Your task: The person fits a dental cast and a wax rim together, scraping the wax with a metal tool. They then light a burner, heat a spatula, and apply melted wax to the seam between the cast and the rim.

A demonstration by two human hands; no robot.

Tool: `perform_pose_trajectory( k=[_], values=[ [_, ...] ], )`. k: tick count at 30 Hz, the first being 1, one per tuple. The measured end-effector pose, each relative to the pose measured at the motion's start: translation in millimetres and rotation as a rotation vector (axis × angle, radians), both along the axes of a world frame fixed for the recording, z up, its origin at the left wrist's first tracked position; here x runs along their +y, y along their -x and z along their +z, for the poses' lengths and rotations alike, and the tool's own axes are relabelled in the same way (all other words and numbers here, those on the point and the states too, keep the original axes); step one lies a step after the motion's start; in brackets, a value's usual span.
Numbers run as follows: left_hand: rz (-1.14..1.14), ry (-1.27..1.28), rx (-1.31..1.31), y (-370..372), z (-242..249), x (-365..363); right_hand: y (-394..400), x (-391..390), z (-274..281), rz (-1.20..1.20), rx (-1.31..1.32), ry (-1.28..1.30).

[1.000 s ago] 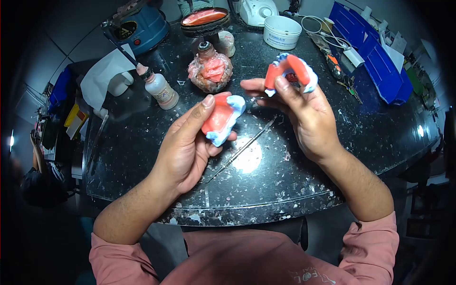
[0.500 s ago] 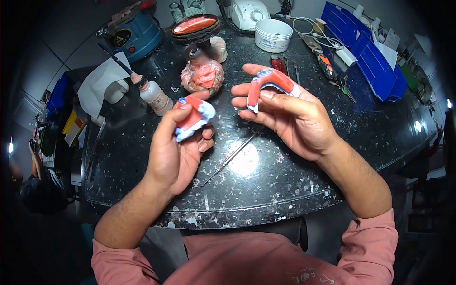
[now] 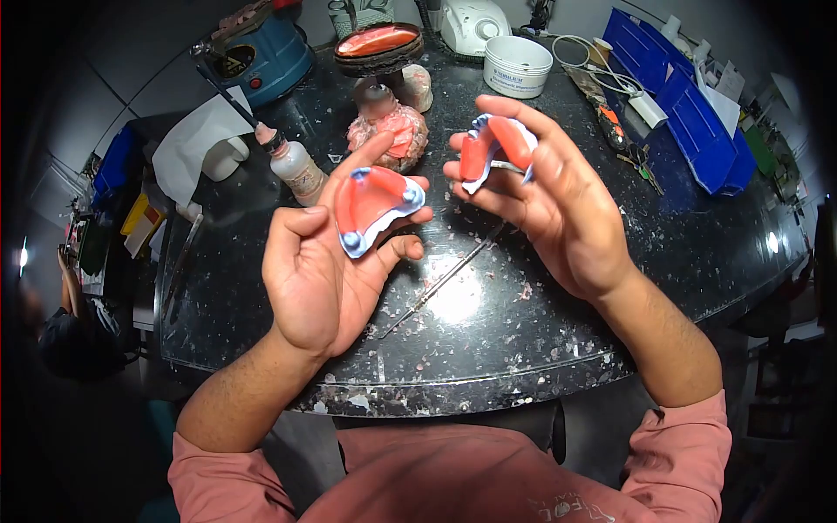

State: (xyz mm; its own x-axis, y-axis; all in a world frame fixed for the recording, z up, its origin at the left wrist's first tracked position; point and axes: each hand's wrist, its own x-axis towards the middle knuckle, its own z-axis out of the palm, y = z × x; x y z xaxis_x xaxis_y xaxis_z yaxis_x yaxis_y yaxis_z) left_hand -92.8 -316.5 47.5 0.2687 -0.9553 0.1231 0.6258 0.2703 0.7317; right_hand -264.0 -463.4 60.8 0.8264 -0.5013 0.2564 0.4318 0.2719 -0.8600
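Your left hand is cradling a broad pink-and-blue piece on partly open fingers above the black table, its thumb standing clear of the piece. Your right hand, well apart from the left, is gripping an arch-shaped red-and-blue piece between thumb and fingers, its open side facing down. A thin metal tool is lying diagonally on the tabletop between your forearms. Beyond the left hand, a white bottle is standing beside a lump of pink material; farther back, a white tub is resting near the blue trays.
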Motion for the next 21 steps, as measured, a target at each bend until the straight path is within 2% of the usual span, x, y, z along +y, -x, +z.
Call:
perform_pose_trajectory(
  k=[2, 3, 5, 6, 7, 9, 11, 13, 18, 21],
  values=[
    [-0.049, 0.048, -0.13, -2, 1, 1, 3, -1, -1, -0.098, 0.056, 0.489],
    [-0.048, 0.048, -0.129, 2, 3, 2, 2, 8, 0, -0.132, -0.01, 0.467],
    [0.073, 0.025, -0.157, 19, 12, 1, 7, 8, 1, -0.188, 0.013, 0.848],
    [0.093, 0.009, -0.108, 23, 13, 3, 7, 11, -2, -0.233, -0.036, 0.935],
    [0.021, 0.056, -0.204, 19, 12, 4, 5, 13, -5, -0.278, -0.086, 1.024],
    [0.064, 0.099, -0.405, 21, 8, 4, 4, 15, -9, -0.313, -0.107, 1.051],
    [0.068, 0.132, -0.412, 22, 7, 6, 3, 13, -12, -0.338, -0.155, 1.055],
    [0.086, 0.187, -0.614, 19, 7, 8, 3, 15, -9, -0.341, -0.157, 1.048],
    [0.17, 0.228, -0.695, 19, 5, 7, 2, 16, -10, -0.318, -0.177, 1.036],
    [0.241, 0.136, -0.812, 18, 5, 9, 5, 15, -3, -0.299, -0.132, 1.095]
  ],
)
